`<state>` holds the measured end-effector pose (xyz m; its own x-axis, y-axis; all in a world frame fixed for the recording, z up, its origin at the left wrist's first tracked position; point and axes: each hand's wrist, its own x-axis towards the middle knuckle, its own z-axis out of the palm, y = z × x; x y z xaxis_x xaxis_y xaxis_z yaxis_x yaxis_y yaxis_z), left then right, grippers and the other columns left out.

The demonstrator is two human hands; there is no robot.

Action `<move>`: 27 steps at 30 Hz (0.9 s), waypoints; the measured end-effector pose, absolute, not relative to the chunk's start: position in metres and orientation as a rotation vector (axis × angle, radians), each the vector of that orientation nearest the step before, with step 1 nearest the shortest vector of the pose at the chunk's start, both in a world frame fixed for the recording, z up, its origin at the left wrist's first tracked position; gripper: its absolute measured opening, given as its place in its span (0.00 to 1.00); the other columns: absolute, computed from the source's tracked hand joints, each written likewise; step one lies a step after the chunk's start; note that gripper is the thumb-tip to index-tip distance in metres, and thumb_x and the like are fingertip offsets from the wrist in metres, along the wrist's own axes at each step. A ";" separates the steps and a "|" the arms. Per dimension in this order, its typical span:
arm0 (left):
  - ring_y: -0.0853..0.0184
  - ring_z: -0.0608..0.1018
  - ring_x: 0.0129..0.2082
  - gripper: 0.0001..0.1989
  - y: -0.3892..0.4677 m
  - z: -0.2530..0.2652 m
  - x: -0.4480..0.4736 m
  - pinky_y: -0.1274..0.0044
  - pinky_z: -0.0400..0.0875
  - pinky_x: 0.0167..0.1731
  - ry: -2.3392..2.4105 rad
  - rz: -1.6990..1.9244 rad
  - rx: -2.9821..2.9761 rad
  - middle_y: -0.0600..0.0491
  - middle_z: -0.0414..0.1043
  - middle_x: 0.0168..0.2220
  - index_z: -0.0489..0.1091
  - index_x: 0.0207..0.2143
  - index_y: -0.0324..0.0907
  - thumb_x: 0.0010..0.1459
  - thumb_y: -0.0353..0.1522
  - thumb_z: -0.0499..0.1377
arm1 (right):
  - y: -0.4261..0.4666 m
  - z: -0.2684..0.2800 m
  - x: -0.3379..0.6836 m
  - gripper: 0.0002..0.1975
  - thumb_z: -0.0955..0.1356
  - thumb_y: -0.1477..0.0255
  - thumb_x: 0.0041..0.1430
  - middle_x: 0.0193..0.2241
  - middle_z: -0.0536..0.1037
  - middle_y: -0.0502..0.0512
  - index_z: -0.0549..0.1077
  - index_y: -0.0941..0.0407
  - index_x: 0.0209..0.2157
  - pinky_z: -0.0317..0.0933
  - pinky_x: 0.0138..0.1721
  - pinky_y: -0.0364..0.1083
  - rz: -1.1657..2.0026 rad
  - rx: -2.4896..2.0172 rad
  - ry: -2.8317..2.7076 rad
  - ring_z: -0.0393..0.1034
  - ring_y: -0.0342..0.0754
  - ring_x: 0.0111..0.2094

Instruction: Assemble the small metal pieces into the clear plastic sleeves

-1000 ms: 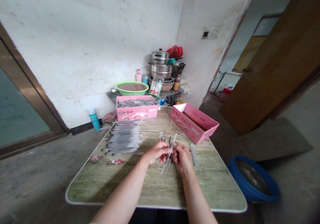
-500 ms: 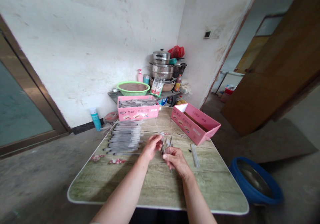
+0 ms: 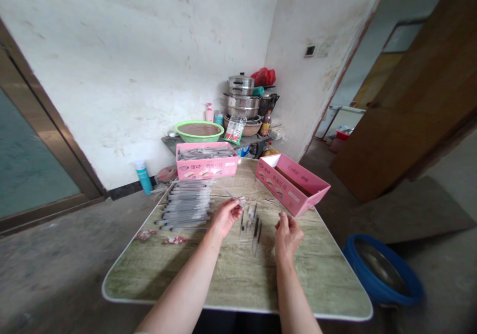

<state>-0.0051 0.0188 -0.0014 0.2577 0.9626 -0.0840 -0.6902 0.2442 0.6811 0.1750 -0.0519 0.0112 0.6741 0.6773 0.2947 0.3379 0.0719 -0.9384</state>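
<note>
My left hand (image 3: 226, 217) is closed in a pinch above the middle of the table, holding a slim translucent pen part (image 3: 232, 195) that sticks out past the fingertips. My right hand (image 3: 288, 235) is apart from it, to the right, with its fingers curled together; whatever they pinch is hidden. Between the hands lie several dark, thin pen refills (image 3: 256, 226) and small clear pieces. On the left, grey-white pens (image 3: 188, 206) with dark ends are laid side by side in a stack.
A pink box (image 3: 207, 170) full of pens stands at the back left. Another pink box (image 3: 294, 187), with a brown bottom showing, sits at the back right. Behind the table are a green basin (image 3: 197, 137) and stacked pots (image 3: 242, 106). A blue tub (image 3: 413, 294) is at floor right.
My right hand has moved away from the left hand to the right, over where clear tubes lay. The refills between the hands are now uncovered. My left hand stays nearly in place.
</note>
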 end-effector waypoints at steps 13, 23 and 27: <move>0.74 0.75 0.19 0.07 0.017 0.003 -0.004 0.86 0.69 0.19 0.608 1.207 0.564 0.50 0.76 0.22 0.75 0.31 0.33 0.49 0.28 0.66 | -0.046 0.001 0.204 0.10 0.66 0.68 0.56 0.26 0.80 0.65 0.80 0.54 0.31 0.56 0.25 0.45 -0.225 -2.445 -1.271 0.75 0.53 0.25; 0.74 0.75 0.19 0.07 0.019 0.001 -0.004 0.84 0.70 0.21 0.608 1.229 0.584 0.49 0.76 0.23 0.75 0.31 0.33 0.49 0.28 0.66 | -0.046 0.004 0.183 0.11 0.65 0.65 0.56 0.23 0.78 0.57 0.76 0.57 0.32 0.59 0.29 0.45 0.168 -1.771 -1.214 0.72 0.51 0.26; 0.73 0.75 0.20 0.09 0.019 0.000 -0.003 0.83 0.71 0.22 0.626 1.234 0.604 0.49 0.76 0.23 0.74 0.30 0.33 0.47 0.30 0.67 | -0.045 0.004 0.161 0.11 0.68 0.62 0.55 0.18 0.74 0.50 0.74 0.56 0.29 0.58 0.21 0.42 0.631 -1.269 -1.156 0.64 0.45 0.18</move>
